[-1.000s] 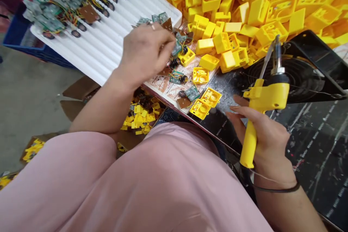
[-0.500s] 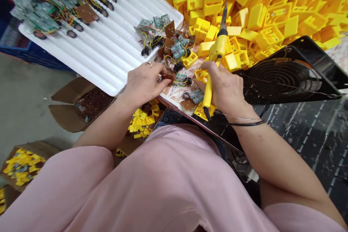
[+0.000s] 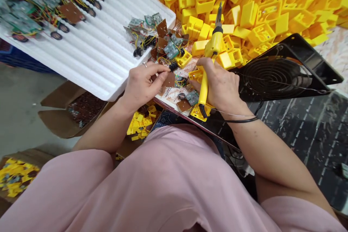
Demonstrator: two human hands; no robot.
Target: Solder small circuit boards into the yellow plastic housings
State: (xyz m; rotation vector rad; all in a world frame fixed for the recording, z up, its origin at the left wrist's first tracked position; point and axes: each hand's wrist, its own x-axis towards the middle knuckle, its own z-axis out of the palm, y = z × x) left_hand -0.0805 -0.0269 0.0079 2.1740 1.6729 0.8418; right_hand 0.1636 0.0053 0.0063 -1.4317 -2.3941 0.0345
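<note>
Over from the right since the first frame, the right hand [image 3: 221, 85] has swung in to mid-bench, iron and all; now left to right: a cardboard tray [image 3: 16, 175] of yellow pieces sits low on the floor; next, an open cardboard box [image 3: 61, 114] of small dark pieces; above it, a white ribbed foam tray [image 3: 81, 61] carries rows of wired green circuit boards [image 3: 24, 18]; the left hand [image 3: 141, 88] is closed in a fingertip pinch on a small square brown circuit board [image 3: 170, 79], a black wired component [image 3: 173, 66] just above it; the right hand wraps shut around a yellow soldering iron [image 3: 213, 48], tip up — aimed over a heap of yellow plastic housings [image 3: 258, 11]; beyond, a black fan grille [image 3: 274, 78].
</note>
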